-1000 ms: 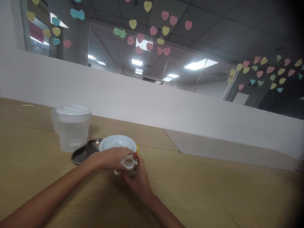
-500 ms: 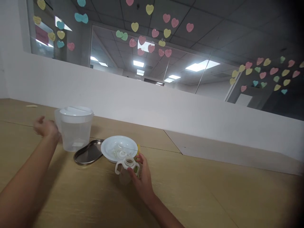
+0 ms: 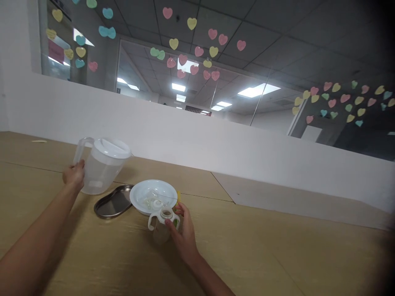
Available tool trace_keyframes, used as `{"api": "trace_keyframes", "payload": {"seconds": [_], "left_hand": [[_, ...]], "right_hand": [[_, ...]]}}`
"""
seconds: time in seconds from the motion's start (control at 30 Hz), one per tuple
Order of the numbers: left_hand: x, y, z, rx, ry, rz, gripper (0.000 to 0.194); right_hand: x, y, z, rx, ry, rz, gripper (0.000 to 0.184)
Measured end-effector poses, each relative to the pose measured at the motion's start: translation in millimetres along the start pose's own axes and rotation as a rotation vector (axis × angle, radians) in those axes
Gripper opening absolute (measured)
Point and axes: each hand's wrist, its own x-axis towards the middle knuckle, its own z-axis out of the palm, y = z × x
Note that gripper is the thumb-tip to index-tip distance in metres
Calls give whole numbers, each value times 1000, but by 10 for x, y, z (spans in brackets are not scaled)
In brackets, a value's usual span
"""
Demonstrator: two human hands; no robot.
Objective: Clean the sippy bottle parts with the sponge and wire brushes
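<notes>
My left hand (image 3: 74, 174) is closed around the handle of a translucent plastic pitcher (image 3: 103, 168) with a white lid. The pitcher tilts to the right and holds clear liquid. At the middle, my right hand (image 3: 185, 232) grips a baby bottle (image 3: 160, 234) by its side; it has a white two-handled collar and an uncapped mouth facing up. Behind the bottle stands a white bowl (image 3: 138, 197) with small clear and white parts in it. Something yellow (image 3: 178, 196) shows by my right fingertips, mostly hidden.
A kidney-shaped metal tray (image 3: 114, 202) lies between pitcher and bowl. A small flat pale piece (image 3: 39, 141) is at the far left of the wooden table (image 3: 247, 255). A white wall (image 3: 185, 135) with a window above, dotted with heart-shaped notes, closes off the back.
My left hand has moved right and taken hold of the pitcher's handle. The pitcher, upright before, now leans to the right. My right hand keeps its grip on the bottle.
</notes>
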Motion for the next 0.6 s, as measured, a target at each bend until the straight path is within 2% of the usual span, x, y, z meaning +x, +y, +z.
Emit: {"api": "trace_keyframes", "payload": {"seconds": [0.1, 0.2, 0.33, 0.47, 0.6], "left_hand": [[3, 251, -39, 148, -34, 47, 33], [-156, 570, -59, 215, -147, 301, 40], [-487, 883, -20, 241, -292, 631, 33], [-658, 988, 19, 327, -258, 833, 35], [-673, 1002, 9, 316, -223, 838, 33]], "right_hand": [[6, 12, -2, 4, 5, 1, 56], [13, 10, -7, 14, 16, -1, 55], [24, -4, -18, 12, 22, -4, 54], [29, -4, -20, 16, 27, -10, 53], [23, 15, -12, 13, 45, -6, 52]]}}
